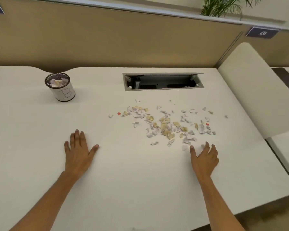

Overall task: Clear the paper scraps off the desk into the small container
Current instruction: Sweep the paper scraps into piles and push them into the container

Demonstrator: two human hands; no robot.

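Both hands (79, 147) flat, scraps (165, 124) maybe touching R fingertips (207, 145).

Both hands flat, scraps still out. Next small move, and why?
Probably close the right hand on the nearest torn white-and-yellow paper scraps: its fingertips already touch the pile's near edge, while the left hand rests on bare desk and the small mesh-rimmed white container stands far left.

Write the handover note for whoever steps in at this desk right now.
Left hand: open, flat on the desk, empty.
Right hand: open, empty, fingertips at the near edge of the paper scraps.
Small container, marked B: upright at far left, apart from the pile, some scraps already inside.
Left: most scraps lie scattered right of centre, just in front of the open cable hatch; gather and drop them in.
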